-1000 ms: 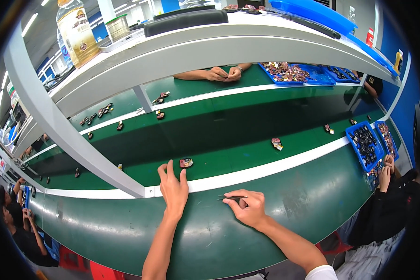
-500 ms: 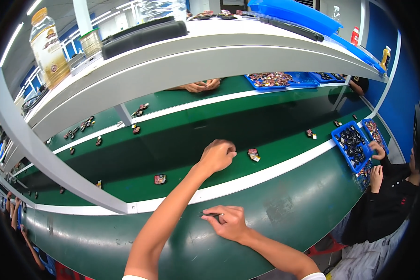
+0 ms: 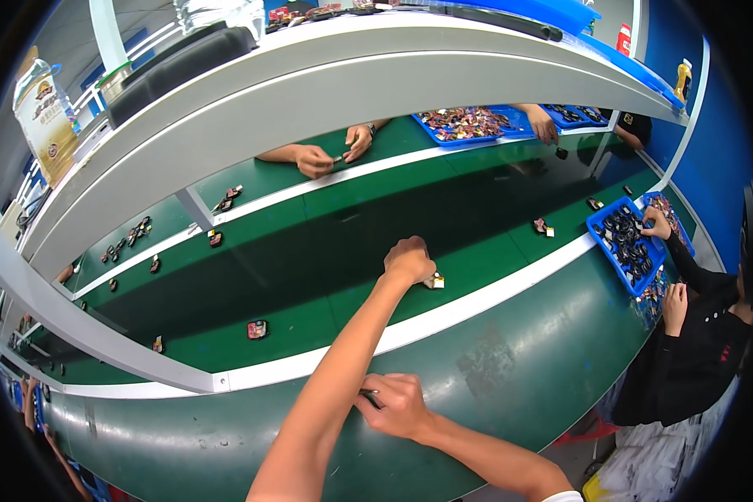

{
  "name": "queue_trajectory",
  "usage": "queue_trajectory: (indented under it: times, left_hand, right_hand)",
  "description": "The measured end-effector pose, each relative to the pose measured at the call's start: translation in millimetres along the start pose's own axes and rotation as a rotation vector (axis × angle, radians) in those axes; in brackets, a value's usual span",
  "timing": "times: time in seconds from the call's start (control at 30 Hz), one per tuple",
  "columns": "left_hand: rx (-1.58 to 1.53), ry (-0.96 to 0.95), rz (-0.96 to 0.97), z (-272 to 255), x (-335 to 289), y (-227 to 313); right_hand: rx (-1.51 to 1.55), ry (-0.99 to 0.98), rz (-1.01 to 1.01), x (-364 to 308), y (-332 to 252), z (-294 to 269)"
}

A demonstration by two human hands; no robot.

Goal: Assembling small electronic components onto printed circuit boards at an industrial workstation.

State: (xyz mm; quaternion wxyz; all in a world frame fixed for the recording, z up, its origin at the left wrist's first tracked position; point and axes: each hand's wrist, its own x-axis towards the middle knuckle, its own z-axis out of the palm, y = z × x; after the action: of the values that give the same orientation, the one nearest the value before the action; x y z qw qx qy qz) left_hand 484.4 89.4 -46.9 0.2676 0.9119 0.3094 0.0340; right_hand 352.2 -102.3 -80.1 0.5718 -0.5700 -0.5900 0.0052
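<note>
My left hand [image 3: 409, 260] reaches out over the green conveyor belt [image 3: 343, 289], its fingers curled down at a small dark part with a white tag [image 3: 436, 281]. The hand covers much of that part, so I cannot see whether the fingers grip it. Nearer to me, above the green worktop [image 3: 443, 376], my right hand [image 3: 396, 405] is closed on thin dark tweezers [image 3: 370, 391]. My left forearm passes just in front of their tip. Another small red-and-black part [image 3: 258, 330] lies on the belt to the left.
A blue tray of black parts [image 3: 626, 243] stands at the right beside a co-worker in black [image 3: 686, 360]. Across the belt, other people's hands [image 3: 318, 159] work near a blue tray of colourful parts [image 3: 464, 125]. A grey shelf [image 3: 376, 79] spans overhead, with a slanted post [image 3: 84, 305] at left.
My left hand has moved slightly right, onto the tagged part. Parts on the belt have shifted left in view. Across the belt, a co-worker's hand now holds a dark part.
</note>
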Motion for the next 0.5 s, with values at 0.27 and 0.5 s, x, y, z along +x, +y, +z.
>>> queue_trajectory:
  times: [0.27, 0.5]
  left_hand:
    - [-0.614, 0.038, -0.047, -31.8, -59.0, -24.1]
    - [-1.123, 0.04, 0.002, -59.4, -180.3, -69.5]
  right_hand:
    - [0.008, -0.019, 0.027, 0.3, -7.4, 0.1]
    - [-0.01, -0.012, 0.008, 0.7, -3.9, -1.3]
